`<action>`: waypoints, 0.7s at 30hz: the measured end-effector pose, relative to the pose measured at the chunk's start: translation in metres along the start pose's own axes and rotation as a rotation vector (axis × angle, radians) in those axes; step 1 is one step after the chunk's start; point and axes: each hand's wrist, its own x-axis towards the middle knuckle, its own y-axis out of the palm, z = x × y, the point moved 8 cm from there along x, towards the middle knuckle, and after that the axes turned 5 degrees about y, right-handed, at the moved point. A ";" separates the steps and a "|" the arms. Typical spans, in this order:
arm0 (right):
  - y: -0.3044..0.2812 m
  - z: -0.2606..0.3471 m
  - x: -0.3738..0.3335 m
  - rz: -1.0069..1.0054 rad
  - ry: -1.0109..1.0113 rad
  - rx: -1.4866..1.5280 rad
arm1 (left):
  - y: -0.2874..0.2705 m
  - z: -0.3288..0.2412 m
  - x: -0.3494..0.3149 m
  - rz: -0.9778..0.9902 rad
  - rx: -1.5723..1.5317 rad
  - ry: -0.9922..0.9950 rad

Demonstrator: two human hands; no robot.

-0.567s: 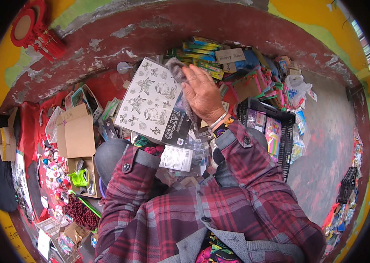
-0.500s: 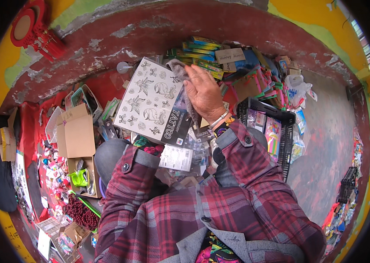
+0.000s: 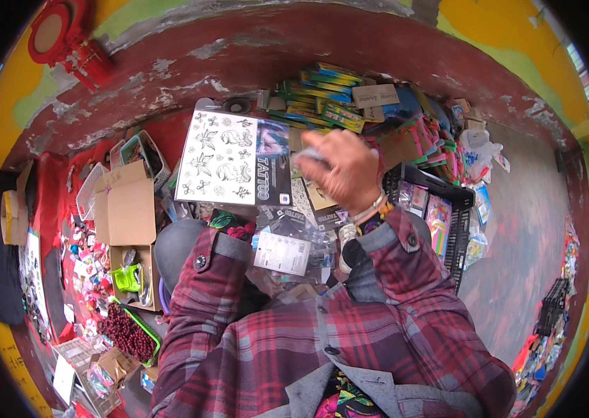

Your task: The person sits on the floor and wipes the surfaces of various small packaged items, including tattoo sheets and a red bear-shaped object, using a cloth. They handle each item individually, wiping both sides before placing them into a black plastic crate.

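Note:
A temporary tattoo sheet [image 3: 221, 157], white with black line drawings and a dark printed strip on its right side, lies over my left hand. That hand is hidden beneath it; only the plaid cuff and a flowered inner sleeve show below. The sheet stays raised above the pile in front of me, so the left hand holds it. Just right of the sheet is my right hand [image 3: 347, 171], smeared by motion, fingers curled round a grey cloth [image 3: 313, 153] of which little shows. Below, between my knees, are more dark-edged tattoo packs [image 3: 287, 224] and a white printed card [image 3: 282, 253].
To the right stands a black plastic crate [image 3: 458, 230] with colourful packets. Yellow-green boxes [image 3: 322, 90] are heaped by the wall. On my left are an open cardboard box [image 3: 126, 209], a basket [image 3: 144, 157] and dark red beads [image 3: 127, 334].
My right hand has come off the sheet, moving right and down with the cloth. The sheet has turned more upright and shifted slightly left and down, uncovering its dark strip.

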 end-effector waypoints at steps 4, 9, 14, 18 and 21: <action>0.037 0.045 -0.025 0.294 -0.186 -0.107 | -0.010 -0.004 0.001 0.000 -0.013 0.018; 0.061 0.037 -0.029 0.359 -0.189 -0.169 | -0.010 -0.012 0.003 -0.086 0.114 0.086; 0.030 -0.041 -0.007 0.283 0.219 0.485 | 0.030 -0.008 0.005 -0.596 0.225 0.032; 0.024 -0.079 -0.019 0.560 0.785 1.242 | 0.023 -0.030 0.015 -0.462 0.231 0.125; 0.030 -0.086 -0.031 0.590 0.805 1.443 | 0.051 -0.013 0.017 -0.198 -0.038 -0.083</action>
